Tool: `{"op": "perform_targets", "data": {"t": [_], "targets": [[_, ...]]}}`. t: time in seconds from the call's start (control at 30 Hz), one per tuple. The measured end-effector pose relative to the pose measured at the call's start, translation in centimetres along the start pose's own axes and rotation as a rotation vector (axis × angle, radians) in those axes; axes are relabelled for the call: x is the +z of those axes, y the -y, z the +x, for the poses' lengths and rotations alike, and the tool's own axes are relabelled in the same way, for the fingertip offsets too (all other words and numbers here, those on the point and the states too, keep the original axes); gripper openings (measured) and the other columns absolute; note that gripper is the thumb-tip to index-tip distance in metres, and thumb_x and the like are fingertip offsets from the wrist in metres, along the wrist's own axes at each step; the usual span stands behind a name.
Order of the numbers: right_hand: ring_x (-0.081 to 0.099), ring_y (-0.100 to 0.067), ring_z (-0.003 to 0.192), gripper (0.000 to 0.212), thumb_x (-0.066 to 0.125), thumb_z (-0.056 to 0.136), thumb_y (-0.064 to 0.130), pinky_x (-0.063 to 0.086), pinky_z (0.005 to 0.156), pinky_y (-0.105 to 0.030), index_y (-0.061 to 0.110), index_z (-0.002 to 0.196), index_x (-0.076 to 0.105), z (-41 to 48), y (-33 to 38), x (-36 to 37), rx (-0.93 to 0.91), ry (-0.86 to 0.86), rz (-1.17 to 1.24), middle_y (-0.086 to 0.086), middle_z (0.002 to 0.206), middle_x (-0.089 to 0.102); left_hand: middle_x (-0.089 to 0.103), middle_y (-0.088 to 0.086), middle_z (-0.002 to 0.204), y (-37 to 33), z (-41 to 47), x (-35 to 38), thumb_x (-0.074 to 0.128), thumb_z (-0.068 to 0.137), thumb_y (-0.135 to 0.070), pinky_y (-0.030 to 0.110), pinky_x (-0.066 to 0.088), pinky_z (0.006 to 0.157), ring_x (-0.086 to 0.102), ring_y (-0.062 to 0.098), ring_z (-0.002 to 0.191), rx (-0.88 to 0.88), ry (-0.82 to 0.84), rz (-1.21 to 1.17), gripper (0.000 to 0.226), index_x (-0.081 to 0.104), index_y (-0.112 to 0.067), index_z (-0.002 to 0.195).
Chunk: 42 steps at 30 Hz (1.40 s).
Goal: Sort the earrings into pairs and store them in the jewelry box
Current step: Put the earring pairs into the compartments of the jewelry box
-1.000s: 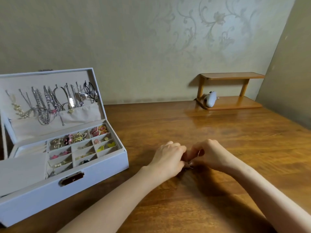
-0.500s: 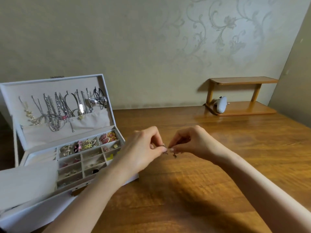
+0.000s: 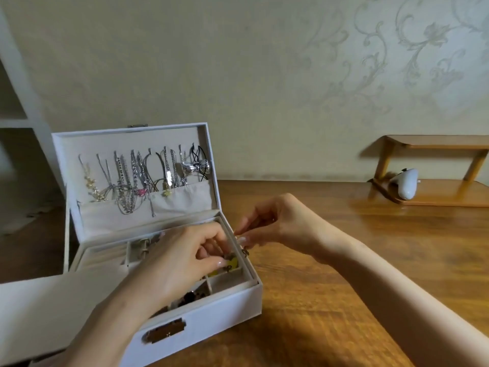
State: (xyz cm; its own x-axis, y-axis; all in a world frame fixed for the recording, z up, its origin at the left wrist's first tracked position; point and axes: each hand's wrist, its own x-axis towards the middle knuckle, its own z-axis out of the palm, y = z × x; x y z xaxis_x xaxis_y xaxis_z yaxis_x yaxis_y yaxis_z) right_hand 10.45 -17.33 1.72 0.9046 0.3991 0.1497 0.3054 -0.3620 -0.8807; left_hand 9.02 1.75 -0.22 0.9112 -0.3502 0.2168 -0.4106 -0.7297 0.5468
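Two earrings (image 3: 228, 267) (image 3: 245, 252) dangle from pinching hands (image 3: 180, 263) (image 3: 280, 223) at the jewelry box (image 3: 211, 321) rim.

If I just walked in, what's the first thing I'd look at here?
Probably the open white jewelry box on the left of the wooden table, with shiny necklaces hanging inside its raised lid. Next, the two hands at its right edge: the left hand over the little compartments and the right hand just beside it, each pinching a tiny earring.
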Motion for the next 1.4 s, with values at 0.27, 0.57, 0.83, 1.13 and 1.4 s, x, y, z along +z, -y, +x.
{"op": "perform_targets", "data": {"t": [0.27,0.57,0.83,1.13,1.4], "targets": [[0.062,-0.007,0.062,0.010,0.072,0.075,-0.002,0.050,0.060,-0.016,0.002,0.083,0.071,0.7,-0.8,0.1,0.013,0.058,0.024,-0.001,0.068,0.070,0.055,-0.011,0.067,0.4,-0.5,1.1,0.070,0.076,-0.040,0.020,0.041,0.062,0.051,0.001,0.066,-0.002,0.023,0.030,0.017,0.054,-0.040,0.083],[0.069,-0.013,0.070,0.013,0.074,0.070,-0.001,0.055,0.067,-0.018,0.005,0.080,0.070,0.6,-0.5,0.4,0.040,0.107,0.044,-0.005,0.074,0.073,0.046,-0.020,0.084,1.4,-0.8,1.0,0.073,0.073,-0.039,0.020,0.037,0.071,0.043,-0.005,0.080,-0.024,0.089,0.070,0.009,0.064,-0.036,0.075],[0.070,-0.015,0.073,0.016,0.078,0.069,0.001,0.056,0.070,-0.021,0.005,0.082,0.069,0.7,-0.7,1.6,0.025,0.071,-0.059,-0.009,0.080,0.073,0.049,-0.038,0.075,1.2,-0.6,0.9,0.066,0.080,-0.035,0.015,0.028,0.058,0.046,-0.010,0.069,-0.021,0.017,0.028,0.015,0.056,-0.038,0.069],[0.065,0.000,0.073,0.011,0.079,0.070,0.009,0.053,0.068,-0.012,0.016,0.077,0.074,0.3,0.0,1.5,-0.049,0.086,-0.414,0.007,0.073,0.071,0.055,-0.018,0.065,1.3,-0.4,1.4,0.066,0.082,-0.034,0.015,0.041,0.057,0.050,-0.001,0.060,-0.045,-0.111,0.014,0.007,0.061,-0.032,0.087],[0.052,0.016,0.062,0.012,0.081,0.067,0.010,0.036,0.058,-0.002,0.014,0.078,0.077,0.1,0.0,3.2,-0.183,0.099,-0.558,0.021,0.060,0.054,0.057,-0.021,0.075,0.8,-0.4,1.4,0.064,0.085,-0.024,0.008,0.037,0.062,0.052,-0.009,0.073,-0.079,-0.083,0.034,0.011,0.057,-0.033,0.083]]}}
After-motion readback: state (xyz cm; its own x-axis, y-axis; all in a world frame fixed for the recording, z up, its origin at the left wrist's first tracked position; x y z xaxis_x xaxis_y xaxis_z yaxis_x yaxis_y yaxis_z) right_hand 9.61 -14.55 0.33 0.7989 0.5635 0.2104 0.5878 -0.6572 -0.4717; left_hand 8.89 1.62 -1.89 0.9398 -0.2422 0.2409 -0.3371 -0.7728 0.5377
